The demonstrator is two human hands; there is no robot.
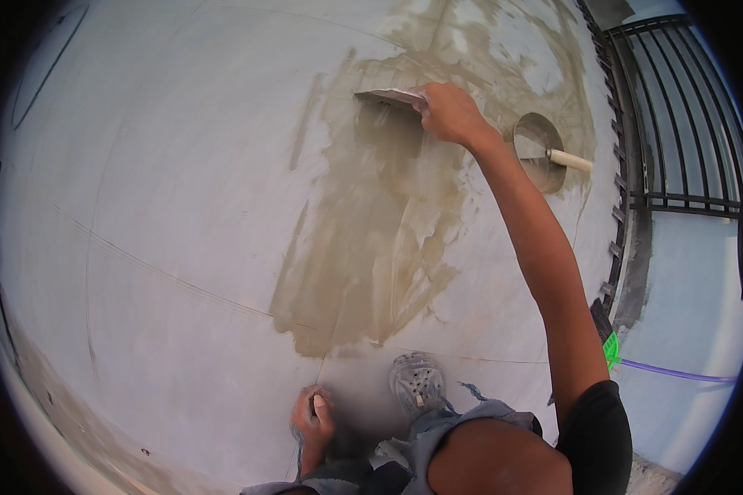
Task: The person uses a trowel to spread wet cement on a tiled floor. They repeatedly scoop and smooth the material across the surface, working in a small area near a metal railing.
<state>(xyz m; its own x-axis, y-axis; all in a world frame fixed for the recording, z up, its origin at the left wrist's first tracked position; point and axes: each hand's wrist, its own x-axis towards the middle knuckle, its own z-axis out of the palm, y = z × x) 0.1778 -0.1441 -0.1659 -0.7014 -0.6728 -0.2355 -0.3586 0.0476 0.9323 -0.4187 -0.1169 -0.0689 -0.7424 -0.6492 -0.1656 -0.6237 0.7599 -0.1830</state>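
Note:
My right hand (450, 114) reaches far forward, its fingers closed around a wide flat plastering trowel (386, 96). The blade rests against a wet patch of grey-brown cement skim (347, 247) spread over the pale floor. Close by my right forearm stands a round pan (545, 175) with a small trowel (568, 159) lying in it, its light wooden handle over the rim. My left hand (312, 419) is curled up low near my knees, thumb on top. What it holds, if anything, is too small to make out.
My clog (417, 381) stands just short of the wet patch. Black metal railing (677, 115) runs along the right side. A broom with green bristles (611, 350) and a purple handle (677, 372) lies at the right. Fine lines cross the pale floor (182, 206).

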